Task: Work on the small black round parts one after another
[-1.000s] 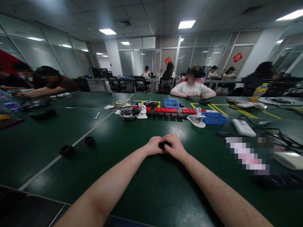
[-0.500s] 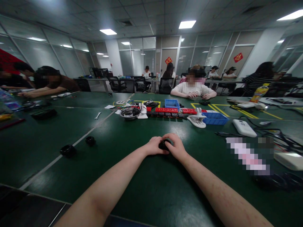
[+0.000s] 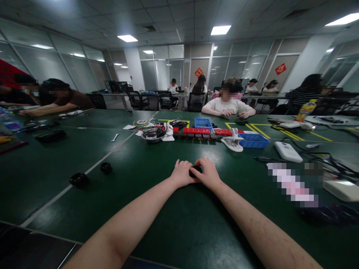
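A small black rounded object [image 3: 195, 171] sits between my two hands, low over the green table [image 3: 157, 228]. My left hand [image 3: 182, 174] grips its left side, fingers curled and one fingertip raised. From the right, my right hand [image 3: 208, 174] closes on the same object, its thumb lying across the near face. The fingers cover much of it, so its exact kind cannot be made out. Off to the left lie two black ring-like pieces, a larger one [image 3: 79, 179] and a smaller one [image 3: 106, 168], apart from both hands.
Beyond my hands stand a red-and-black power strip [image 3: 196, 130], a bowl of cables [image 3: 153, 136], a white clamp [image 3: 234, 141] and a blue bin [image 3: 254, 140]. A wrench [image 3: 114, 138] lies left. On the right are a white device [image 3: 288, 151] and cables. A person [image 3: 228, 104] sits opposite.
My fingers have shifted slightly around the black object, with one left fingertip lifting and the right thumb moving a little left across it. The rest of the table looks the same.
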Demonstrator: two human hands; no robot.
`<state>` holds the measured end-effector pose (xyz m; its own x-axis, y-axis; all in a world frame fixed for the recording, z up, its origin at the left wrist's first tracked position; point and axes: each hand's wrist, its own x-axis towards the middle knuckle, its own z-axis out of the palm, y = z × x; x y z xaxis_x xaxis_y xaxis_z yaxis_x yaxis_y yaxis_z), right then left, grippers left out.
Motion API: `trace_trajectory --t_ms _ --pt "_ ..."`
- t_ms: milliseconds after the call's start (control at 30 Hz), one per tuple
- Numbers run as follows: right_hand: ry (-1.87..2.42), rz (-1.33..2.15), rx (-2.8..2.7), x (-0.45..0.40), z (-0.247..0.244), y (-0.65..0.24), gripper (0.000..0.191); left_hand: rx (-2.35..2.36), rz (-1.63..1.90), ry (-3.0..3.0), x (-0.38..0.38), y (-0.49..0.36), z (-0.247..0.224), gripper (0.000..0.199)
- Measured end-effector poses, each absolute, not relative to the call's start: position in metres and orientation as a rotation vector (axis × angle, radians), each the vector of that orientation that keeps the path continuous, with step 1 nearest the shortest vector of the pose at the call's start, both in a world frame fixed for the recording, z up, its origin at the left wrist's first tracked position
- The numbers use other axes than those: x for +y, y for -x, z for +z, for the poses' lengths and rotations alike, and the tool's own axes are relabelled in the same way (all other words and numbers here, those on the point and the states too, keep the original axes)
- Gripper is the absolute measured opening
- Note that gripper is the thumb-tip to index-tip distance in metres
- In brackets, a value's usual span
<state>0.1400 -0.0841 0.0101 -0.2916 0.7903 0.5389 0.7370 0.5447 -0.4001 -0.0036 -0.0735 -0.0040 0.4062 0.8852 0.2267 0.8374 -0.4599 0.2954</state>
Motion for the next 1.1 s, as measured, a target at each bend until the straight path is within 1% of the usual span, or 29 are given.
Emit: trace_trajectory --t_ms 167,267,367,500,767,867,1000,1100 --pt "1.164 0.138 -2.096 -0.084 0.011 -0.142 0.013 1.503 0.551 -2.521 -0.072 0.005 -0.003 0.045" --pt "1.104 0.176 -2.132 -0.085 0.013 -0.143 0.008 1.463 0.553 -2.51 -0.069 0.007 -0.002 0.047" --pt "1.048 0.216 -2.163 -0.086 0.014 -0.143 0.017 1.412 0.548 -2.496 -0.067 0.01 -0.001 0.049" --pt "1.0 0.256 -2.176 -0.086 0.014 -0.143 0.026 1.351 0.523 -2.473 -0.065 0.013 0.0 0.047" --pt "0.922 0.335 -2.154 -0.087 0.013 -0.143 0.024 1.264 0.489 -2.461 -0.061 0.017 -0.003 0.043" --pt "0.907 0.328 -2.131 -0.088 0.012 -0.142 0.021 1.25 0.488 -2.462 -0.061 0.017 -0.002 0.049" --pt "0.917 0.276 -2.065 -0.089 0.012 -0.142 0.017 1.264 0.51 -2.438 -0.066 0.015 0.001 0.063" --pt "0.968 0.235 -2.019 -0.089 0.011 -0.143 0.02 1.313 0.569 -2.417 -0.072 0.012 0.002 0.076"
